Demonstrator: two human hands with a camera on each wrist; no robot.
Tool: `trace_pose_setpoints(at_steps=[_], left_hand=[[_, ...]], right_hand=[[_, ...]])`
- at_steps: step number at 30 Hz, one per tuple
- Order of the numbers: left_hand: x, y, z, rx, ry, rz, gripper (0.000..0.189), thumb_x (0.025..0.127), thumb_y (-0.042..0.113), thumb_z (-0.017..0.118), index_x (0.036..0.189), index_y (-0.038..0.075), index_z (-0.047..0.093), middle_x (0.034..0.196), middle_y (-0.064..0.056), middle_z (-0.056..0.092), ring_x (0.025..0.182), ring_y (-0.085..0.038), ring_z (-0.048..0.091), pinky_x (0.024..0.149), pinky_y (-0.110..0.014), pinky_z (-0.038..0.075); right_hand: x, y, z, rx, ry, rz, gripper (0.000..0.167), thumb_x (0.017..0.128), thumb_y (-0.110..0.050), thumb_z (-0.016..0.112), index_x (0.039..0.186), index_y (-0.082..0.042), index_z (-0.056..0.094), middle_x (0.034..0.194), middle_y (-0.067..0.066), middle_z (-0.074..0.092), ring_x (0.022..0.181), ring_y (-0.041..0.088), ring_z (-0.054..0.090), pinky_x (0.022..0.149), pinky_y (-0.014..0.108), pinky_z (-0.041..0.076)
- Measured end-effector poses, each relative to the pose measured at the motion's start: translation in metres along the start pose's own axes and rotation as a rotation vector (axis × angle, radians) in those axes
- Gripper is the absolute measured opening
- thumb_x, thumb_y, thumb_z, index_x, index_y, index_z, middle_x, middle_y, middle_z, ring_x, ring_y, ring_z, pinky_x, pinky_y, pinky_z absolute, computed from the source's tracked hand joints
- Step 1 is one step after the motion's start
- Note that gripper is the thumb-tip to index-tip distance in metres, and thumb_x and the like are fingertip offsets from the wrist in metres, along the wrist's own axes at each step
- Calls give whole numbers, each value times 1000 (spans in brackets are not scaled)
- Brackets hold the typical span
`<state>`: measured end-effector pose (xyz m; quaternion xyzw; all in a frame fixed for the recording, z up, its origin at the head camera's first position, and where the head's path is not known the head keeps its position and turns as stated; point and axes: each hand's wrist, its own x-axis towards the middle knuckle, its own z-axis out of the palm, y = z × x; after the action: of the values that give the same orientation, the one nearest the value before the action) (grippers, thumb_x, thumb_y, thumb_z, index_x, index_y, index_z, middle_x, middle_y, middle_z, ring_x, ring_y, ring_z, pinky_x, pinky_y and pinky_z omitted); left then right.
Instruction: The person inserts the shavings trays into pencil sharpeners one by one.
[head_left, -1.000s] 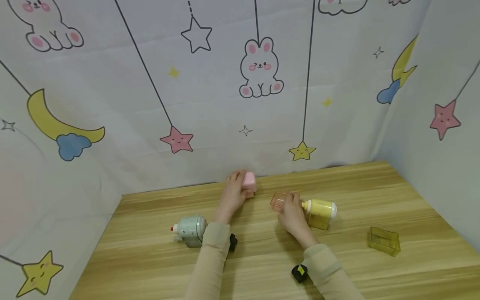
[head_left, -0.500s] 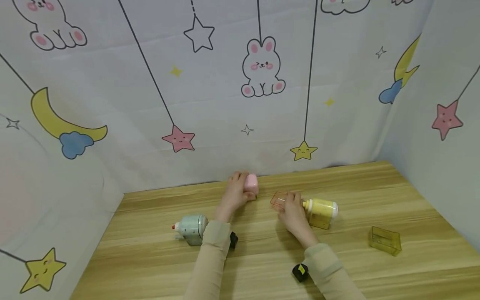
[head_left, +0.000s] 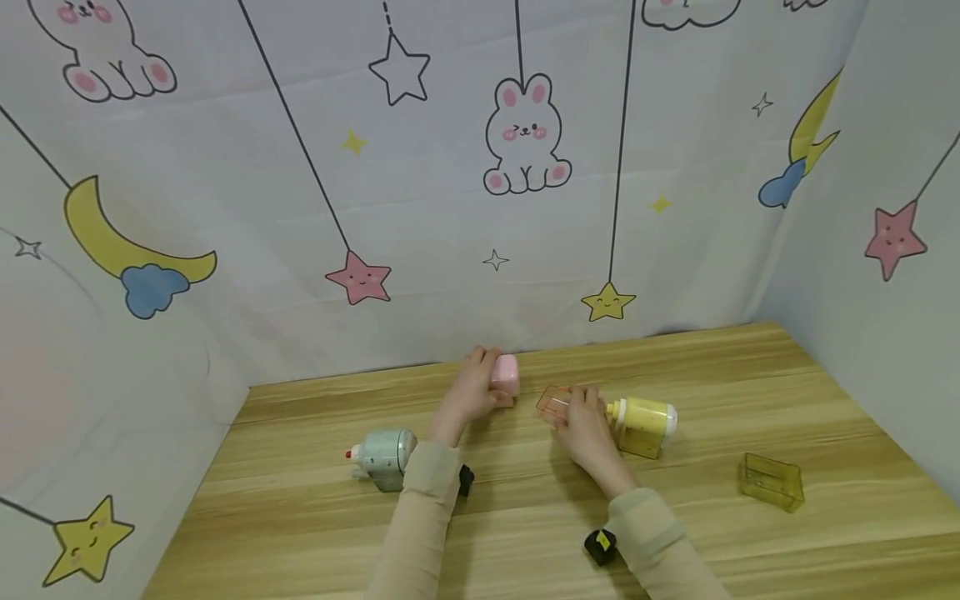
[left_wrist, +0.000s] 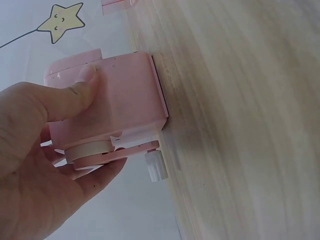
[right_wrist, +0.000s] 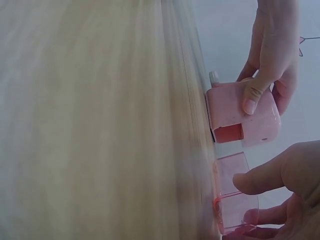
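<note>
Pink sharpener (head_left: 506, 375): sitting just below frame centre; my left hand (head_left: 471, 392) is gripping it.
Clear tray (head_left: 553, 403): lying just right, apart; my right hand (head_left: 588, 429) is pinching it.

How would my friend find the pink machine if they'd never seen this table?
Start at the wooden table and go to its back edge, by the white printed cloth. Near the middle there, the left grip holds the pink machine. It has a pale-knobbed crank, but its solid pink body sets it apart from the see-through pink tray, pale green machine and yellow machine.
</note>
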<state>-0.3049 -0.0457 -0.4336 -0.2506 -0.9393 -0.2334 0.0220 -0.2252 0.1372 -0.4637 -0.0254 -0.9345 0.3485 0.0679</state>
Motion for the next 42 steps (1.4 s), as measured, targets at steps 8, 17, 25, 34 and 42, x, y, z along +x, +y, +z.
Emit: trace_pose_setpoints(at_steps=[8, 17, 25, 34, 42], left_hand=[[0, -2, 3, -9, -11, 4, 69, 81, 11, 76, 139, -1, 42, 131, -20, 49, 118, -34, 48, 100, -47, 44], [-3, -2, 2, 17, -39, 30, 71, 84, 16, 75, 142, 0, 38, 132, -22, 46, 122, -36, 46, 103, -48, 42], [-9, -2, -1, -9, -64, 52, 73, 84, 19, 74, 143, 0, 37, 136, -23, 44, 128, -41, 41, 104, -51, 41], [-11, -1, -4, -3, -79, 80, 67, 85, 15, 73, 142, 0, 40, 135, -22, 45, 125, -39, 43, 101, -50, 44], [-15, 0, -2, -21, -80, 99, 65, 84, 14, 73, 140, 3, 42, 134, -20, 46, 123, -37, 44, 101, -50, 44]], right_hand=[[0, 0, 0, 6, 10, -14, 54, 84, -7, 69, 130, 12, 46, 125, 29, 44, 116, 47, 46, 91, 57, 44], [0, 2, 2, -17, 24, -51, 55, 81, -12, 73, 126, 10, 51, 121, 29, 51, 112, 47, 50, 92, 55, 44], [0, 1, 3, -34, 25, -82, 54, 80, -13, 74, 123, 11, 53, 117, 28, 54, 110, 45, 52, 94, 53, 43], [0, 0, 2, -36, 3, -83, 54, 80, -12, 74, 124, 10, 53, 119, 27, 55, 112, 43, 52, 95, 52, 43], [0, -2, 1, -27, -44, -76, 56, 82, -15, 73, 128, 8, 51, 120, 25, 55, 111, 41, 53, 92, 51, 44]])
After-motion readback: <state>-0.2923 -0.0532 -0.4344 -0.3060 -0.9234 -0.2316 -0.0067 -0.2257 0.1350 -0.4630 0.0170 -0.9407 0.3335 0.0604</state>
